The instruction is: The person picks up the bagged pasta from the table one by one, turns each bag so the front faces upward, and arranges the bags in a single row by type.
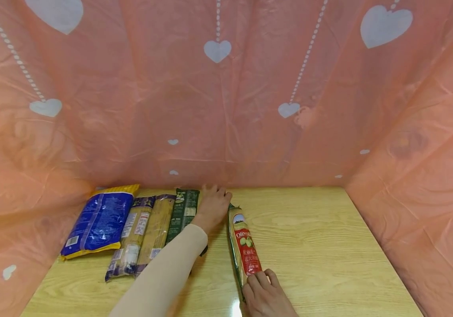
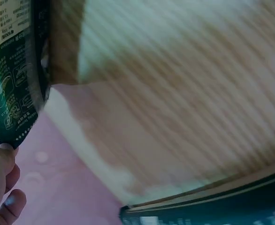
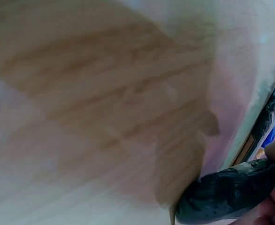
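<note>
A pasta packet [image 1: 247,246] with a red Olivoila label lies lengthwise on the table, right of the other packs. My left hand [image 1: 213,207] is at its far end; in the left wrist view the thumb and fingers pinch the green tip of the packet [image 2: 15,93]. Around the near end, my right hand [image 1: 268,295] grips the packet, and the right wrist view shows fingers on its dark green end [image 3: 231,192]. Just left of my left hand lies a dark green pack [image 1: 176,215], partly hidden by the forearm.
Two packs of long pasta, one with white labels [image 1: 135,233] and a plainer one [image 1: 157,233], lie farther left. Beyond them is a blue and yellow bag [image 1: 99,222]. A pink sheet with white hearts [image 1: 250,145] hangs behind and beside the wooden table [image 1: 329,246].
</note>
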Demonstrator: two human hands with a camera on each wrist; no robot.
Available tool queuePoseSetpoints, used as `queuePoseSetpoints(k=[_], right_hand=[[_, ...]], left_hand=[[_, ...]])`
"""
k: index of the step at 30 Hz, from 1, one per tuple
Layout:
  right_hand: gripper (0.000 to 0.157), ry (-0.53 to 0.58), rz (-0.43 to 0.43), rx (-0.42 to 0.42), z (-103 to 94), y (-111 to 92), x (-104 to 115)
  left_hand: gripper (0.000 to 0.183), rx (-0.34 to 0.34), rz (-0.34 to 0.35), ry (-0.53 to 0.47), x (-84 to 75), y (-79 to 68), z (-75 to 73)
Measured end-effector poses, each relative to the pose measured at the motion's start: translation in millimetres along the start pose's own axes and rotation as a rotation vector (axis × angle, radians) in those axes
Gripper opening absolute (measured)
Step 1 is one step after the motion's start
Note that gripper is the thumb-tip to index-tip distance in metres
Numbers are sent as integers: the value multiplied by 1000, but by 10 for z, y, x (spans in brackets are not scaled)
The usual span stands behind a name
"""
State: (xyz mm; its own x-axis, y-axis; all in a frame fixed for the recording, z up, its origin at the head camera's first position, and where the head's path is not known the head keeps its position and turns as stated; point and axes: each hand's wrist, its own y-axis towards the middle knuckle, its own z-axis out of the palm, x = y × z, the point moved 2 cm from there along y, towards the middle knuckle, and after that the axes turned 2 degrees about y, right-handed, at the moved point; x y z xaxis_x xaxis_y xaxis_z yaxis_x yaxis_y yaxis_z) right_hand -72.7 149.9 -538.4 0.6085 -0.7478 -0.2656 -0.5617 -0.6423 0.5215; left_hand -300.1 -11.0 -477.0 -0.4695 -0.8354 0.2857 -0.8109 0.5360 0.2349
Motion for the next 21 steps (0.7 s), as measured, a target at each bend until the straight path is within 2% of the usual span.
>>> queuePoseSetpoints(k=[5, 11, 16, 21], right_hand=[[31, 8, -26, 51, 31, 18, 73], [31, 15, -38, 95, 44, 44, 126], [31, 33, -52, 86, 83, 90, 192], [43, 23, -59, 47, 134, 157, 296]], left_hand=[[31, 38, -19, -24, 27, -35, 63], [30, 18, -8, -25, 39, -72, 110], [31, 14, -11, -29, 63, -96, 153], [32, 42, -23, -21, 78, -105, 189]])
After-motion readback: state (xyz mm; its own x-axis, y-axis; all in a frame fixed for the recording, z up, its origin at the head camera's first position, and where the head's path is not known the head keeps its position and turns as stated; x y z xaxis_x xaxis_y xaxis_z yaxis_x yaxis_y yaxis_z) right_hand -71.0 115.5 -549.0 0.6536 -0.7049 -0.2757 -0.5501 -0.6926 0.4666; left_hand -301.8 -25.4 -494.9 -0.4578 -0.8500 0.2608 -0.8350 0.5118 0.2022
